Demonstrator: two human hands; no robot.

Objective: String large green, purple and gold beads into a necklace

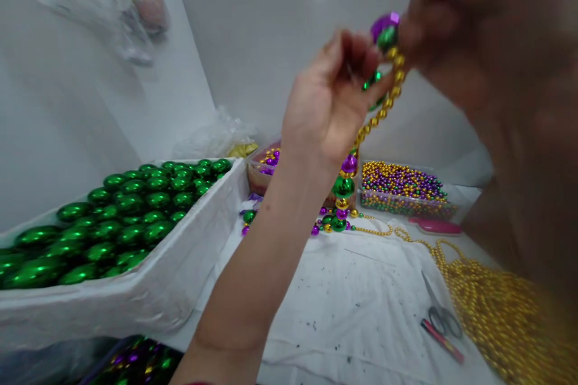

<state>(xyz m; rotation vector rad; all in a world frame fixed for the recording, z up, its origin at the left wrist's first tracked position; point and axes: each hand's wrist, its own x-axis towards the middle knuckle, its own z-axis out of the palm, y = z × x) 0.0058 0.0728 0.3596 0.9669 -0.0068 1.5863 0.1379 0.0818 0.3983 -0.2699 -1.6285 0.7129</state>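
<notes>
Both my hands are raised at upper right around a bead necklace (344, 186) of purple, green and gold beads. My left hand (332, 87) has its fingers curled closed at the strand, near a green bead and a large purple bead (383, 27). My right hand (478, 24), close to the camera and blurred, is closed at the strand's upper end; its fingertips are partly hidden. A run of small gold beads (383, 109) slants down between the hands, and larger beads hang below, reaching the pile on the cloth (347, 289).
At left stands a white foam box (149, 295) of large green beads (158, 200). Behind are a tub of mixed small beads (401, 183) and a pink-handled tool (436, 227). Scissors (440, 316), a red-and-black pen-like item (442, 341) and heaped gold bead chain (506, 307) lie at right.
</notes>
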